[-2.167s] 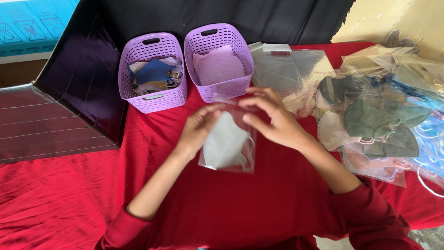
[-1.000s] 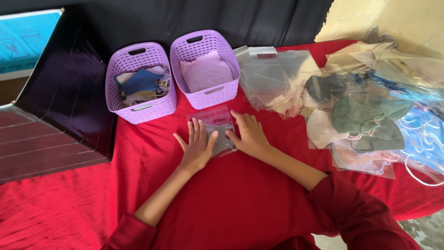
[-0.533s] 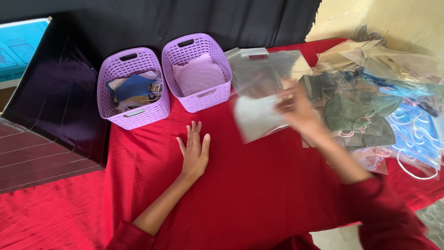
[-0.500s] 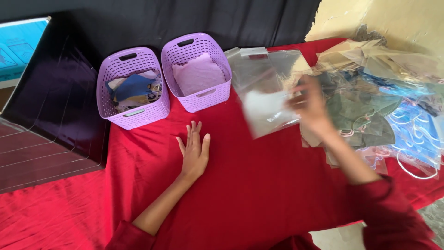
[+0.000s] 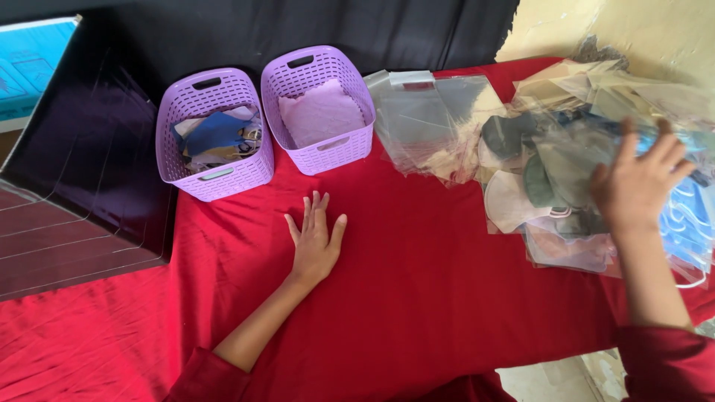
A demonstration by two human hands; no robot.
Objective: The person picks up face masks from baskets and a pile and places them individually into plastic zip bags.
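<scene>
My left hand (image 5: 316,238) lies flat and empty on the red cloth (image 5: 417,283), fingers spread, just below the two purple baskets. My right hand (image 5: 637,184) hovers with fingers apart over the pile of bagged face masks (image 5: 551,171) at the right; nothing is in it. A stack of clear plastic bags (image 5: 424,119) lies between the baskets and that pile. The left basket (image 5: 212,134) holds blue and white masks. The right basket (image 5: 319,110) holds pale pink ones.
A black board (image 5: 89,149) leans at the left behind the cloth, with a black backdrop (image 5: 298,30) along the back. Blue masks (image 5: 689,223) lie at the far right edge. A yellow wall (image 5: 633,30) stands behind the pile.
Both hands pressed a bagged mask flat, then my right hand carried it right to the pile and let it go. My left hand stayed flat on the cloth.
</scene>
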